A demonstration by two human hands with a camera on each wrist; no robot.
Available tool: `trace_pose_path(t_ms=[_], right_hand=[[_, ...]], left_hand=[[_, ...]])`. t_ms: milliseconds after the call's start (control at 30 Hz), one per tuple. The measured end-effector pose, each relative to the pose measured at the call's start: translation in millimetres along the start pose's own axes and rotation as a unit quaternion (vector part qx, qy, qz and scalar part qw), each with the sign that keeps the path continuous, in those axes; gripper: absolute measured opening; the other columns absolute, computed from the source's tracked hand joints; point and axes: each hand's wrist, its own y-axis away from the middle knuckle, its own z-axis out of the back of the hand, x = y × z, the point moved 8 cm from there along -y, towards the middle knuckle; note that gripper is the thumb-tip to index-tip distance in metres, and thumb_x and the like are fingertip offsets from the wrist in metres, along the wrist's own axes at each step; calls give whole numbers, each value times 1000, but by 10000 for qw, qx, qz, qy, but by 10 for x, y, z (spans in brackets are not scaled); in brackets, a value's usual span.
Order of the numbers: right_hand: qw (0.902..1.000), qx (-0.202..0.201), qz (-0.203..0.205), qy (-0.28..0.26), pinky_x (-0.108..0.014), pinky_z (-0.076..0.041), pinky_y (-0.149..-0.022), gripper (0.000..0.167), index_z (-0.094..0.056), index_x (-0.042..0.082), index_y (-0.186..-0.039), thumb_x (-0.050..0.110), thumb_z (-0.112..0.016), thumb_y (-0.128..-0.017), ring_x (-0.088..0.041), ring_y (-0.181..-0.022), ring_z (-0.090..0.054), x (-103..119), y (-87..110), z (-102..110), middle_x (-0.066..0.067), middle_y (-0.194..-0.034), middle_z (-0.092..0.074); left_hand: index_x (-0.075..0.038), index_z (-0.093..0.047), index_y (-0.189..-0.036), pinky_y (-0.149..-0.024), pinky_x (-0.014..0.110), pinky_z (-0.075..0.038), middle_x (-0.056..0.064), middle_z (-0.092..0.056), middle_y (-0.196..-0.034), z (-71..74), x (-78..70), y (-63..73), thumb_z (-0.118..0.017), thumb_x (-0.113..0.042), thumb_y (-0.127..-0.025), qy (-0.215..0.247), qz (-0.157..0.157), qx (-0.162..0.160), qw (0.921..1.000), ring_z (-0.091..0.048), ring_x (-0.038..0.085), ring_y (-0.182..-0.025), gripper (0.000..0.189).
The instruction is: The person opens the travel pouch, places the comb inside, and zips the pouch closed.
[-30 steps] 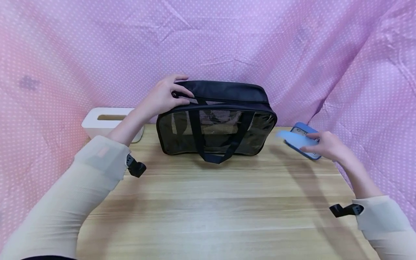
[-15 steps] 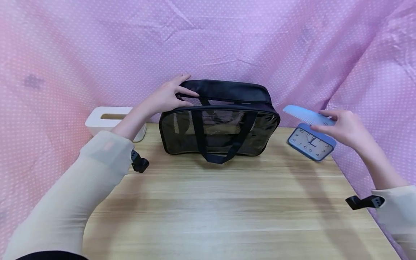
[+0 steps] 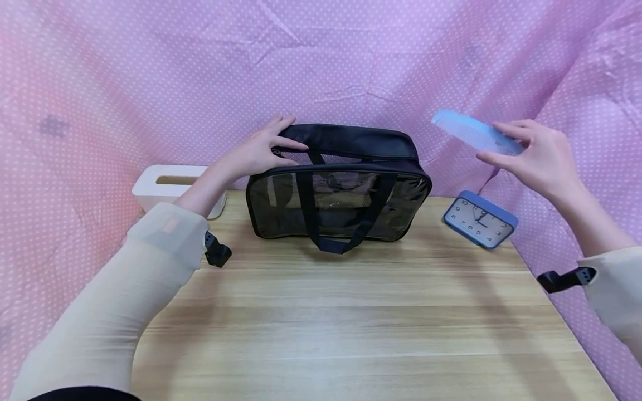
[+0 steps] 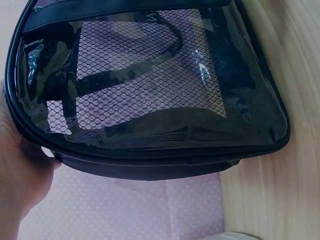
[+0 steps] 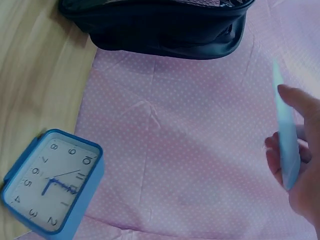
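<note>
A black see-through toiletry bag (image 3: 341, 195) stands upright at the back of the table, its top unzipped and a strap handle hanging down its front. My left hand (image 3: 263, 147) holds the bag's upper left corner, fingers spread over the opening and thumb at the front rim. In the left wrist view, the clear panel of the bag (image 4: 145, 75) fills most of the picture, with the hand (image 4: 22, 165) at its edge. Raised to the right of the bag, my right hand (image 3: 539, 156) pinches a light blue comb (image 3: 471, 131) by one end. The right wrist view shows the comb (image 5: 286, 135) edge-on.
A blue alarm clock (image 3: 480, 220) lies face up at the table's right edge, below the right hand. On the left, partly behind the left forearm, is a white tissue box (image 3: 150, 192). A pink dotted cloth (image 3: 351, 67) hangs behind the wooden table (image 3: 341, 312).
My right hand has lifted the comb up off the clock, uncovering the clock's face. My left hand stays at the bag's corner; the whole view has shifted slightly.
</note>
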Motion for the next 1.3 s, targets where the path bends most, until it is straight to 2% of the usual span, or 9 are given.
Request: trace_pose_path(t_ms=[33, 200, 300, 433, 533, 633, 700, 767, 1300], right_hand=[[10000, 18, 28, -62, -4, -30, -78, 69, -62, 17, -142, 41, -86, -82, 22, -92, -38, 29, -36, -13, -20, -141, -64], [9989, 179, 411, -143, -3, -33, -82, 66, -64, 17, -140, 40, -87, -82, 15, -101, -48, 255, -225, -135, -17, -139, -66], [9970, 312, 699, -124, -2, -34, -84, 64, -65, 17, -140, 37, -87, -83, -7, -117, -61, 409, -329, -206, -16, -140, -66], [9945, 506, 893, -200, -3, -36, -90, 64, -64, 19, -141, 36, -86, -84, -40, -128, -60, 609, -459, -289, -13, -145, -63], [9924, 631, 1026, -237, -11, -43, -101, 64, -64, 19, -142, 37, -85, -84, -38, -130, -60, 782, -541, -374, -10, -145, -63], [9891, 808, 1181, -355, -33, -48, -112, 64, -64, 17, -141, 37, -85, -85, -34, -132, -60, 967, -603, -487, -10, -144, -64], [9861, 952, 1293, -420, -49, -47, -113, 64, -64, 15, -141, 36, -85, -85, -35, -134, -59, 1081, -633, -566, -12, -144, -64], [9827, 1096, 1421, -461, -55, -46, -113, 63, -64, 12, -141, 34, -85, -85, -38, -134, -58, 1184, -652, -641, -15, -144, -63], [9539, 1770, 2423, -17, -54, -46, -111, 65, -63, 8, -141, 28, -85, -84, -38, -135, -56, 1742, -665, -1074, -18, -145, -62]], left_hand=[[-21, -62, -144, -130, 62, 2, -3, -2, -176, -3, 7, -4, -67, -25, -101, -4, -16, 0, 10000, 14, 22, -163, 44], [-21, -61, -145, -129, 62, 3, -1, -2, -176, -16, 41, -17, -67, -27, -101, -39, -63, -14, 10000, 13, 24, -163, 45], [-21, -61, -145, -129, 62, 3, 0, -3, -176, -22, 49, -22, -67, -28, -100, -16, -85, -26, 10000, 13, 24, -163, 45], [-21, -61, -145, -129, 62, 3, 0, -3, -176, -24, 47, -22, -68, -29, -100, -10, -124, -46, 9999, 12, 24, -163, 46], [-21, -60, -145, -129, 62, 3, 0, -3, -176, -17, 52, -13, -68, -28, -100, -10, -119, -53, 9999, 11, 25, -163, 46], [-20, -60, -145, -129, 62, 3, 1, -3, -176, -6, 53, -7, -68, -27, -100, -21, -111, -59, 9999, 11, 26, -163, 47], [-19, -60, -146, -130, 62, 3, 1, -3, -176, -2, 48, -9, -68, -27, -100, -42, -122, -57, 9999, 10, 26, -163, 47], [-20, -60, -146, -130, 61, 3, 1, -3, -176, -3, 44, -11, -67, -27, -100, -86, -125, -42, 9999, 10, 27, -163, 47], [-21, -57, -148, -130, 61, 4, 0, -1, -176, -24, 43, -32, -67, -28, -100, -47, -76, 15, 10000, 12, 27, -163, 49]])
